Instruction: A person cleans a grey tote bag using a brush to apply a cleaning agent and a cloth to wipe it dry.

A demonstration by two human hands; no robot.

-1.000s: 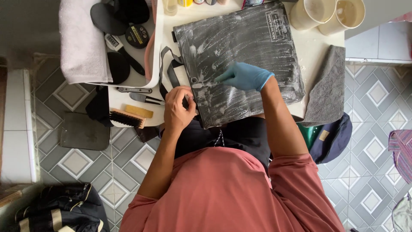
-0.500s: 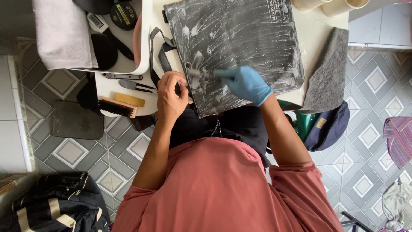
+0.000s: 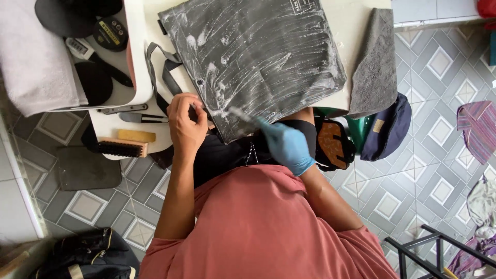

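Plainly, one dark bag [image 3: 258, 62] lies flat on the white counter [image 3: 356, 20], its face streaked all over with white foam; two hands work at its near edge. The left hand [image 3: 186, 124], bare, has its fingers curled together and pinched on the bag's lower left corner, just beside the two dark straps [image 3: 160, 72] that loop off the bag's side; the right hand [image 3: 287, 144], in one blue glove, is closed around a thin tool whose pale tip [image 3: 235, 112] touches the foamy surface between the two hands; what kind of tool it is cannot be told.

Beyond the right hand, one grey cloth [image 3: 374, 62] hangs over the counter's edge, touching the bag's far side; below that cloth sits one navy cap [image 3: 390, 129] near the tiled floor [image 3: 439, 170]. To the outside of the left hand, one wooden brush [image 3: 121, 149] with dark bristles lies just beside one small wooden block [image 3: 135, 136]; farther out rests one folded white towel [image 3: 36, 62], with one round dark tin [image 3: 110, 32] next to it.
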